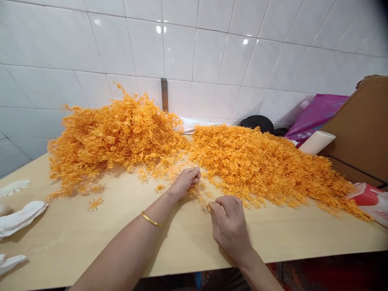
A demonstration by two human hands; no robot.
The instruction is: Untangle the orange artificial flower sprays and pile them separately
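Note:
Between my hands, low over the table, is a thin orange plastic flower sprig [201, 195], partly blurred. My left hand [187, 180], with a gold bangle [151, 219] on its wrist, is closed on the sprig's stem. On the right, my right hand [229, 221] pinches the sprig's lower end between thumb and bent forefinger. A tall, loose pile of orange sprigs [121, 133] rises behind and left of my left hand. Beyond my right hand spreads a lower, denser heap of orange flower pieces [260, 165]. Single orange pieces [95, 203] lie left of my left forearm.
White gloves [22, 218] rest at the table's left edge. A cardboard box [360, 125], a purple bag [315, 115], a pale roll [317, 142] and a red-and-white package [368, 200] stand at the right. A white tiled wall [209, 52] closes the back; a metal strip [164, 95] is fixed to it.

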